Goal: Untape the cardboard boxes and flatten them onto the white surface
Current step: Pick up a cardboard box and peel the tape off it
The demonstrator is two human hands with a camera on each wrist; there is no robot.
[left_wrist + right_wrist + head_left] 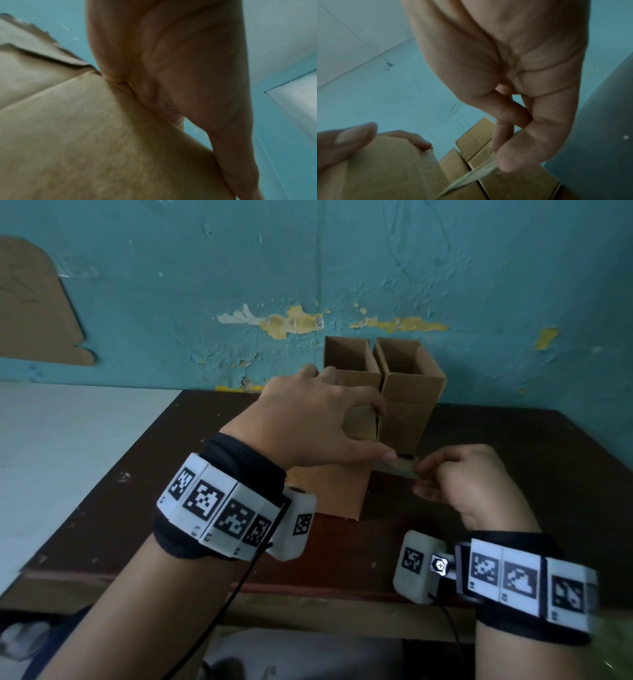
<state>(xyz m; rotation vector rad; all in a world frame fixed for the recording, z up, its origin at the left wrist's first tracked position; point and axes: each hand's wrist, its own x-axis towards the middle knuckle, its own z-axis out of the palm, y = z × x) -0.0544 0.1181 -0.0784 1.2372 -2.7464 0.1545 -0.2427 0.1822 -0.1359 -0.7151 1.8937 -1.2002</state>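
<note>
A closed cardboard box [329, 494] stands on the dark table [513, 491] in front of me. My left hand [378, 433] grips its top, fingers curled over the far edge and thumb along the near one; the left wrist view shows my palm [171, 67] against the cardboard [68, 135]. My right hand [419, 472] pinches a strip of clear tape [397, 470] that stretches from the box top to the right. In the right wrist view the tape [471, 177] runs from the box [385, 169] to my pinching thumb and finger [505, 162].
Two open-topped cardboard boxes [349, 361] [411, 392] stand side by side against the peeling teal wall behind the held box. The white surface [68, 457] lies to the left of the table. A brown cardboard sheet [30, 302] leans on the wall at far left.
</note>
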